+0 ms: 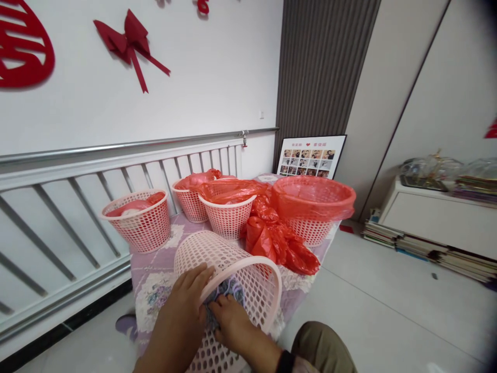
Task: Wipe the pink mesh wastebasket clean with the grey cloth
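Note:
A pale pink perforated plastic basket [212, 254] lies tipped on its side, its mouth turned toward me. My left hand [186, 305] is closed over the near left part of its rim, fingers outside and thumb toward the opening. Reaching into the mouth, my right hand [234, 322] has its fingers curled on a grey cloth [233, 287] with lilac lines. Part of that cloth is hidden by both hands. Behind the tipped basket, crumpled red plastic bags [272, 241] lie on the table.
A lilac floral tablecloth [176, 235] covers the table. Behind stand a lined basket [145, 228], another at the back [192, 204], a middle one [229, 217] and a larger red-bagged basket [310, 228]. A white radiator [104, 207] runs along the left wall.

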A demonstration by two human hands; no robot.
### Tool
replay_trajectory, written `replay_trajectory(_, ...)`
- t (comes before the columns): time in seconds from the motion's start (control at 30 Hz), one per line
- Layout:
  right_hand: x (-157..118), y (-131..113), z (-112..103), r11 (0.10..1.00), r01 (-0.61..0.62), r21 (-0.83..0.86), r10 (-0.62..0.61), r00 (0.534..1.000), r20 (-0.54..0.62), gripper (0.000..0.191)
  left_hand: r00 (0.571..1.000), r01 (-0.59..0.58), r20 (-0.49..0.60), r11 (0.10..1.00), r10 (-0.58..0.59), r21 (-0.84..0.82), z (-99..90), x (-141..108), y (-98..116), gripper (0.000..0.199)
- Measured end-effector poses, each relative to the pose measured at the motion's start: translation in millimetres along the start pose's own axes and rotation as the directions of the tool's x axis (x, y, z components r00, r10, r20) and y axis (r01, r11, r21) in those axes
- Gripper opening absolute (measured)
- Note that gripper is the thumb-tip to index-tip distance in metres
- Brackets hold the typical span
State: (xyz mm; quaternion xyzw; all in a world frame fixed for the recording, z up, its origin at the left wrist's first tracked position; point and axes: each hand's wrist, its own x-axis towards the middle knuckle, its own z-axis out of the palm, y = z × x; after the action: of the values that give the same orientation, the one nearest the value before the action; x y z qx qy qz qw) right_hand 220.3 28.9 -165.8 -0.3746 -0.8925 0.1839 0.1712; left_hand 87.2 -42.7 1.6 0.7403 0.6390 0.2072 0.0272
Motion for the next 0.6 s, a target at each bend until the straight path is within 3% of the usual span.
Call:
replay_trajectory(0.23,-67,12,14,0.994,0.006,-0.112,0.012,0.987,0.163,0.058,0.996,-0.013,-0.084,0.995,0.005,-0.099,6.9,-3,-7,0.067)
replay_trajectory(0.37,-80,26,29,0.987,0.037,-0.156,-0.023,0.996,0.085,0.034,0.989,-0.036,-0.150,0.968,-0.002,-0.249,13.3,-12,-21,0.058)
replay_trajectory(0.5,-85,29,31,0.991,0.067,-0.118,-0.065,0.998,0.021,0.029,0.982,-0.099,-0.185,0.929,0.034,-0.355,27.7,-39,-39,0.067)
replay_trajectory(0.6,-86,30,33,0.993,0.069,-0.094,-0.068,0.998,0.008,0.031,0.964,-0.007,-0.254,0.942,-0.083,-0.335,49.5,-65,-50,0.075)
